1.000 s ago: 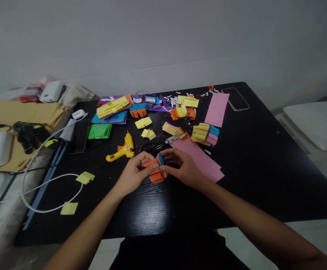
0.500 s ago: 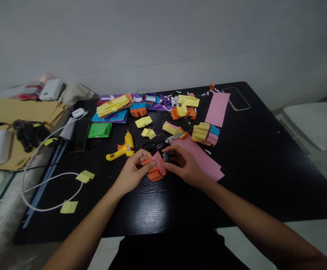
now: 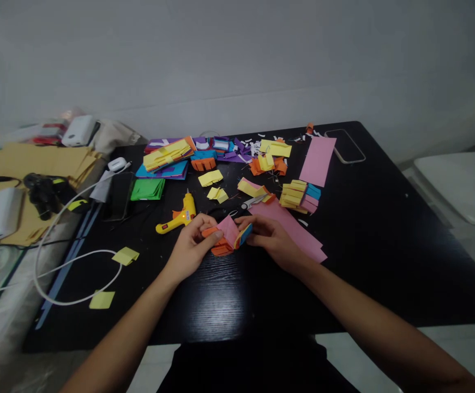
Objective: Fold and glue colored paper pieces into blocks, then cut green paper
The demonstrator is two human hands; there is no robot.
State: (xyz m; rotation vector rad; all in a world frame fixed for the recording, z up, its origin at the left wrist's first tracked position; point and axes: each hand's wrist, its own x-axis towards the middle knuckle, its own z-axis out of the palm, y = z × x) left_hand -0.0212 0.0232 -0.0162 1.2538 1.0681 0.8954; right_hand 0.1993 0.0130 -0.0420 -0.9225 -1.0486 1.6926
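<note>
The folded paper, at four o'clock from the glue gun, could crease if the left hand, fingers clamped on it, over-squeezes; whether the right hand's fingers grip, I cannot tell.

Dim, grey light falls on a black table, a pale glare shining near its front edge, as blur softens the white chair at right
</note>
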